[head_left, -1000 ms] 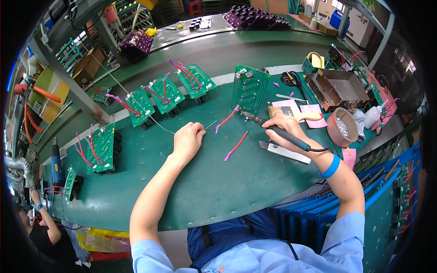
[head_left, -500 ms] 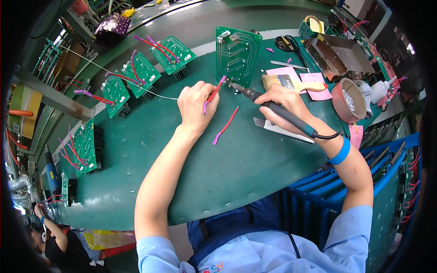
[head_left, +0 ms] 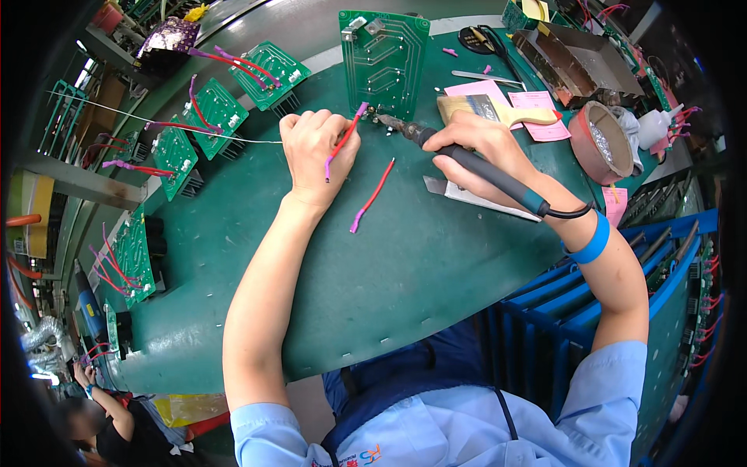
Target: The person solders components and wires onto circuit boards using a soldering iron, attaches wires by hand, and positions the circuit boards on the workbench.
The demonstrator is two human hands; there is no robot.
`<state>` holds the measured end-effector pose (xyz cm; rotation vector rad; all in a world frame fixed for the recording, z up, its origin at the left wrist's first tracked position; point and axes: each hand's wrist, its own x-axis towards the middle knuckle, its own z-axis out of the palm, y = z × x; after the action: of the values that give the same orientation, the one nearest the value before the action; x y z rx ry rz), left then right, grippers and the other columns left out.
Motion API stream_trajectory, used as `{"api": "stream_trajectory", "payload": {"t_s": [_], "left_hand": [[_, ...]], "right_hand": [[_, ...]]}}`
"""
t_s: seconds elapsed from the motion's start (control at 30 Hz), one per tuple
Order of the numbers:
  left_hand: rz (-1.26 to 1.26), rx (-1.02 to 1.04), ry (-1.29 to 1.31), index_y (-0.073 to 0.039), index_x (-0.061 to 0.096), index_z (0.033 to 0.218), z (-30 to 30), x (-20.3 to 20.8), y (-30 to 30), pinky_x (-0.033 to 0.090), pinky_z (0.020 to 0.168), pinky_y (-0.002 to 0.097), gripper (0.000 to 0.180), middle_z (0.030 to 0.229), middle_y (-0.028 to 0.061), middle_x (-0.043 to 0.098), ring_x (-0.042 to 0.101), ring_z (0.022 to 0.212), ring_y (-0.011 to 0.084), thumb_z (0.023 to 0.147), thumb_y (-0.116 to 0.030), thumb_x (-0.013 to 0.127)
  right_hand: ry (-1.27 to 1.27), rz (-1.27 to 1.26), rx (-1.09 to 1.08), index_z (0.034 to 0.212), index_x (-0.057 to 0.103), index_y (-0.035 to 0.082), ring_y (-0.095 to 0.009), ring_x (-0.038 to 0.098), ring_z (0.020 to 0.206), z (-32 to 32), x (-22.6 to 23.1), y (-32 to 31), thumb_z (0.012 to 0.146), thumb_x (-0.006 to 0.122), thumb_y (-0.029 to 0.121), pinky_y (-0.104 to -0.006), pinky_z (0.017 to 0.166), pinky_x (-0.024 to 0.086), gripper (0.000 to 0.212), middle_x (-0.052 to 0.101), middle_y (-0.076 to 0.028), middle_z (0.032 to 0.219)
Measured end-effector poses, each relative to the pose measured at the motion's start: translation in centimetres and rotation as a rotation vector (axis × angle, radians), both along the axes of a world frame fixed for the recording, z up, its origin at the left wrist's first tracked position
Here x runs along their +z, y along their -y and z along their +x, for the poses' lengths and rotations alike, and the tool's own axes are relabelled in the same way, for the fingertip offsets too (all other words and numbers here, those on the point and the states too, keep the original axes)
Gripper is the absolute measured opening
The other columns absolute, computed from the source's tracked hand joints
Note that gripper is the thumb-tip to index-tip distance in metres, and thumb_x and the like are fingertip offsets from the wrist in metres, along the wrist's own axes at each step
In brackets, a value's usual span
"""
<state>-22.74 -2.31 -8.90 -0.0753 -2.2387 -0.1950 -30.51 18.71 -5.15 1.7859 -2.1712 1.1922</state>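
Observation:
My right hand [head_left: 484, 148] is closed around the dark handle of a soldering iron [head_left: 498, 180]. Its tip reaches the lower edge of a green circuit board [head_left: 384, 68] standing upright ahead of me. My left hand [head_left: 315, 159] is closed just left of that tip, gripping a short red wire [head_left: 344, 144] with purple ends, whose upper end lies by the board's foot. A long thin solder wire [head_left: 226, 138] trails leftward from the same hand. Between my forearms, another red wire [head_left: 375, 194] lies loose on the green mat. The exact contact at the tip is too small to tell.
Several green boards with red wires, one of them here [head_left: 218, 117], stand along the left. To the right are a brush [head_left: 529, 117], pink slips [head_left: 545, 100], tweezers [head_left: 486, 78], a round tub [head_left: 599, 144] and a metal tray [head_left: 580, 66]. A blue rack [head_left: 545, 311] stands lower right. Another person works at lower left.
The whole view has shifted, so the board, mat and both hands appear further up and left. Both hands keep their holds, with the iron's tip still by the board's lower edge.

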Motion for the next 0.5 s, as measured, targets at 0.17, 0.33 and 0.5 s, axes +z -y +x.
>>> {"api": "stream_trajectory", "payload": {"t_s": [0.17, 0.33, 0.5], "left_hand": [[-0.037, -0.017, 0.048, -0.008, 0.055, 0.060, -0.01, 0.50, 0.31, 0.031, 0.063, 0.0299, 0.009, 0.056, 0.0023, 0.046, 0.045, 0.056, 0.0176, 0.060, -0.006, 0.064], [-0.075, -0.013, 0.053, -0.010, 0.061, 0.069, -0.16, 1.05, 0.81, 0.030, 0.066, 0.0297, 0.003, 0.060, 0.0018, 0.047, 0.045, 0.060, 0.0170, 0.068, -0.011, 0.064], [-0.026, 0.013, 0.051, -0.010, 0.062, 0.069, -0.47, 0.82, 0.92, 0.031, 0.067, 0.0300, 0.003, 0.060, 0.0020, 0.048, 0.045, 0.060, 0.0170, 0.069, -0.012, 0.064]], "right_hand": [[0.013, 0.011, -0.013, 0.081, 0.058, 0.005, -0.026, 0.054, 0.069, 0.07, 0.00, -0.08, 0.067, 0.060, 0.007, -0.0332, 0.061, 0.045, 0.013, 0.055, -0.010, 0.074], [0.003, -0.002, 0.001, 0.081, 0.058, 0.005, -0.027, 0.054, 0.069, 0.12, -0.08, 0.00, 0.068, 0.060, 0.007, -0.0333, 0.061, 0.045, 0.013, 0.055, -0.010, 0.075], [-0.005, 0.003, 0.004, 0.081, 0.058, 0.005, -0.026, 0.054, 0.068, 0.16, -0.11, -0.01, 0.068, 0.060, 0.006, -0.0334, 0.061, 0.045, 0.013, 0.055, -0.010, 0.074]]}}
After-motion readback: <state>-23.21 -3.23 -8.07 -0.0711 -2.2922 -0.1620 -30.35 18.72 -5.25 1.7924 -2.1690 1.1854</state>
